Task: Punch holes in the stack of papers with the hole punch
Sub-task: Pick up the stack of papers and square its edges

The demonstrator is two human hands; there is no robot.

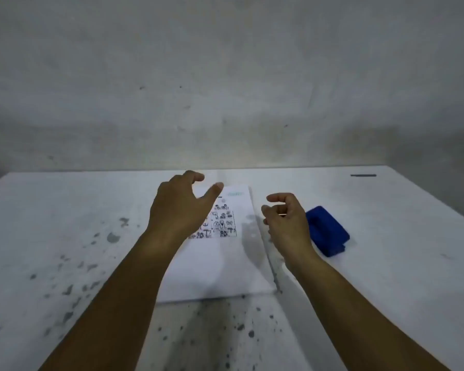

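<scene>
Paper stack [220, 263], unreadable teal logo [235, 194], blue hole punch [328, 231]

A stack of papers [220, 263] lies on a table [65, 236]. The hole punch [328, 231] sits on the table just right of the stack. The left hand [180, 207] is over the stack's far part; the right hand [287, 223] is between stack and punch.

Both bare forearms reach forward; the left hand [178, 207] spreads its fingers wide, the right hand [285, 220] curls loosely, both empty.
</scene>
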